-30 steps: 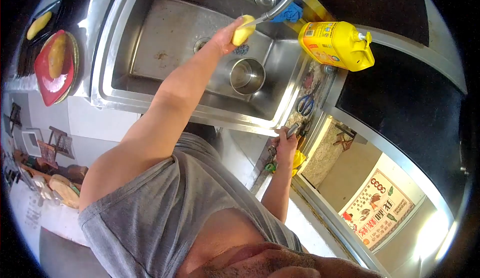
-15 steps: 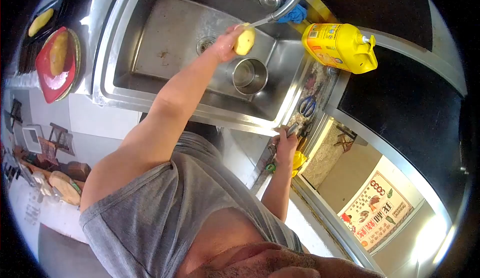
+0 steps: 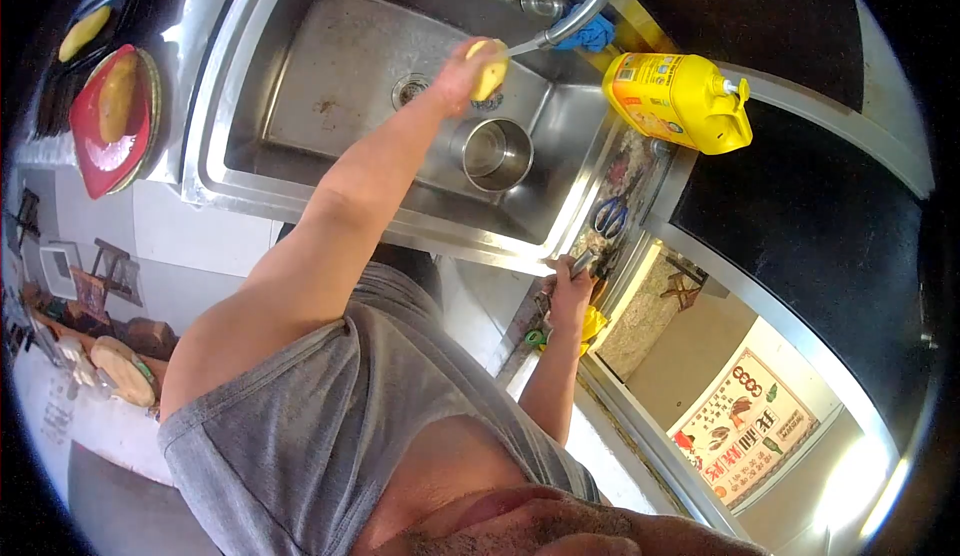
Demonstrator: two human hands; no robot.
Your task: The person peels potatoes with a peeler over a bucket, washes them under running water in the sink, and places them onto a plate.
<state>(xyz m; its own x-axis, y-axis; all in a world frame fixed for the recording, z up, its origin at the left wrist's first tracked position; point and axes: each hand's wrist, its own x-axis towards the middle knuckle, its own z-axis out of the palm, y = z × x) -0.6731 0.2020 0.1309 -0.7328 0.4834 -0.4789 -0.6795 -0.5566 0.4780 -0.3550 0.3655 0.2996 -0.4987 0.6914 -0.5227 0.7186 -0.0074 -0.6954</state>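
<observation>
My left hand (image 3: 460, 78) reaches over the sink (image 3: 340, 66) and is closed round a peeled yellow potato (image 3: 489, 74), right by the spout of the tap (image 3: 580, 24). Below the potato, a round metal pot (image 3: 497, 155) stands in the basin. At the sink's front right corner, my right hand (image 3: 570, 291) is wrapped round a tool with a grey metallic handle (image 3: 582, 262). The working end of that tool cannot be made out. Blue-handled scissors (image 3: 610, 217) lie on the ledge just beyond this hand.
A large yellow jug (image 3: 675, 101) leans by the sink's right edge. A blue cloth (image 3: 590, 33) lies behind the tap. On the left, a red plate (image 3: 88, 151) holds a long yellow potato (image 3: 118, 101). Something yellow (image 3: 592, 328) sits beside my right wrist.
My left hand has turned slightly, and the potato sits a little higher and at a different tilt. My right hand keeps its grip. The view has shifted slightly.
</observation>
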